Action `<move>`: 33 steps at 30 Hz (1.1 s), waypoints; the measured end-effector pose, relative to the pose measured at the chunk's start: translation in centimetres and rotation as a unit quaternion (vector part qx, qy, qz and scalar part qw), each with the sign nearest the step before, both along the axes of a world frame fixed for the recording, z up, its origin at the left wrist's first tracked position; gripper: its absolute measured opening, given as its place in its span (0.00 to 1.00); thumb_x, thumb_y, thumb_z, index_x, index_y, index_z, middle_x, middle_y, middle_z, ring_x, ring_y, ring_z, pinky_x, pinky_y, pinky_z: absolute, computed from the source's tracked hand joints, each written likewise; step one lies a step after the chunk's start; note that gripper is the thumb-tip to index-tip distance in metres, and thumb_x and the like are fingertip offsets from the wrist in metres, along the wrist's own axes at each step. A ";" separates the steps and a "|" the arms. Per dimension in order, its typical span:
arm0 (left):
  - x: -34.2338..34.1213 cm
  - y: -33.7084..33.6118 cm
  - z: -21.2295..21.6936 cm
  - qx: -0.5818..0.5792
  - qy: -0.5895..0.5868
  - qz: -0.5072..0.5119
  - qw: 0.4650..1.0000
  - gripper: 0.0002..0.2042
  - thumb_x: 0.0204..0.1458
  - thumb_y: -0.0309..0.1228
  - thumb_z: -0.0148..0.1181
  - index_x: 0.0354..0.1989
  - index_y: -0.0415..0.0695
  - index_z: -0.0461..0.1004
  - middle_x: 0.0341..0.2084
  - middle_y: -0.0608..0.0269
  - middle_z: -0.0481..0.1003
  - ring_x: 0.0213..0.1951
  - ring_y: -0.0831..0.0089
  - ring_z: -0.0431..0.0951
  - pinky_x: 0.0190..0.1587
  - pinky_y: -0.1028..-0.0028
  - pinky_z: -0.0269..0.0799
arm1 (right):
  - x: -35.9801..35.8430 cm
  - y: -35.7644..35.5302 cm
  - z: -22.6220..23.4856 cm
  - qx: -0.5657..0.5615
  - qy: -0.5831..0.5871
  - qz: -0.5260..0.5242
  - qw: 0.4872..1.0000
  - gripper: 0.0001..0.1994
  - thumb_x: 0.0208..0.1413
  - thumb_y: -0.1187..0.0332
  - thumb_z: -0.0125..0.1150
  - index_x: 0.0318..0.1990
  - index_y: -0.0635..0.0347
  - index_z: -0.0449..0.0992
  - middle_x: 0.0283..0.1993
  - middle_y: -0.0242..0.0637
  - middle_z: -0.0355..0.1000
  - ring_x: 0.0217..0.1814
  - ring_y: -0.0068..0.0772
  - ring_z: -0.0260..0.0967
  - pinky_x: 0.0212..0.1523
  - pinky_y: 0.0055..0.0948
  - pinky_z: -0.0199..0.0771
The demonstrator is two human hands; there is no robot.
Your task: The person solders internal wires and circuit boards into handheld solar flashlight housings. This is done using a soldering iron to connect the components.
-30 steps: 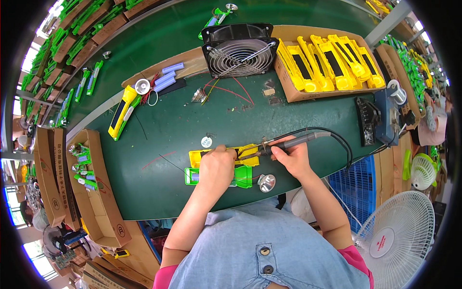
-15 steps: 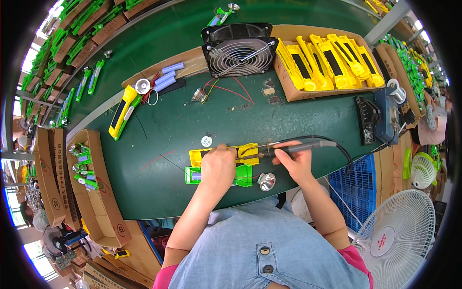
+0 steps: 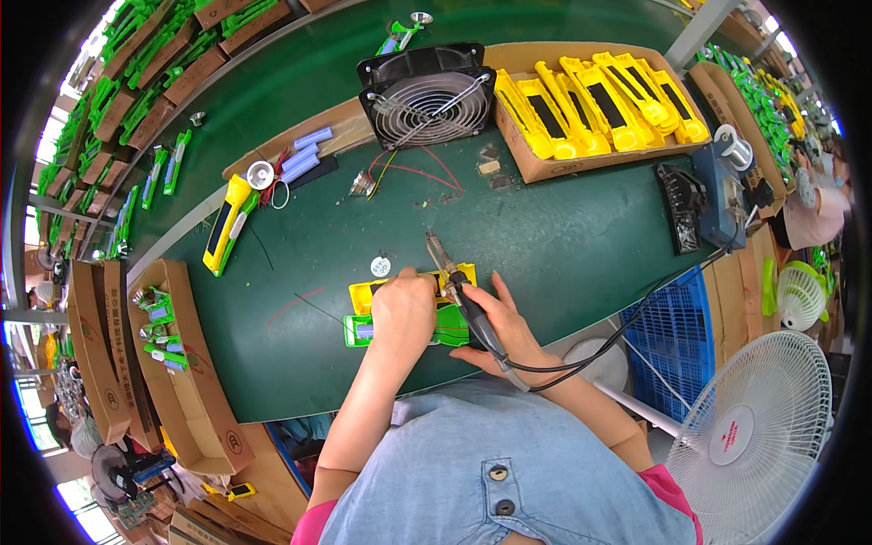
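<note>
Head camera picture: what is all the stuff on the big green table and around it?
table: one, dark green, centre
yellow and green part: one, under both hands
soldering iron: one, dark, in right hand, tip up
black fan: one, far edge
yellow parts: about six, in cardboard box, far right
blue station: one, right edge
yellow torch: one, left of centre
purple cells: a few, far left
green parts: several, in left cardboard box
white floor fan: one, lower right
blue crate: one, under the table
left hand: on the part
right hand: gripping the iron
</note>
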State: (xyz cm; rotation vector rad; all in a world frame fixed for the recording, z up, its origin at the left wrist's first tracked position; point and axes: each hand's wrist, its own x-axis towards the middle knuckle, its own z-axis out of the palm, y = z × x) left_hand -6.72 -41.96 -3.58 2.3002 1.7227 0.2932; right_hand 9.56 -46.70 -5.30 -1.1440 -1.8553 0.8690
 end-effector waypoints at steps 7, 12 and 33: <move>0.0 -0.2 0.0 -0.001 0.007 -0.003 1.000 0.04 0.39 0.24 0.58 0.26 0.40 0.75 0.22 0.55 0.71 0.25 0.58 0.75 0.28 0.64 0.71 | 0.2 0.3 0.0 -0.003 -0.013 0.055 0.998 0.43 0.34 0.72 0.69 0.60 0.56 0.49 0.51 0.43 0.64 0.52 0.44 0.64 0.63 0.54 0.39; -0.6 -0.5 0.0 0.025 -0.028 -0.010 0.999 0.05 0.39 0.26 0.59 0.26 0.40 0.75 0.21 0.55 0.70 0.25 0.59 0.74 0.28 0.65 0.69 | 0.0 0.6 0.4 -0.027 -0.008 0.061 0.998 0.42 0.34 0.73 0.68 0.59 0.56 0.49 0.51 0.44 0.64 0.52 0.44 0.64 0.63 0.53 0.40; -3.1 -5.4 -1.0 0.212 -0.205 -0.013 0.956 0.13 0.32 0.20 0.62 0.30 0.44 0.75 0.28 0.63 0.71 0.30 0.67 0.72 0.33 0.70 0.65 | 0.9 2.4 1.4 0.034 -0.034 0.026 0.999 0.34 0.36 0.72 0.67 0.53 0.59 0.56 0.41 0.37 0.72 0.44 0.39 0.70 0.64 0.52 0.39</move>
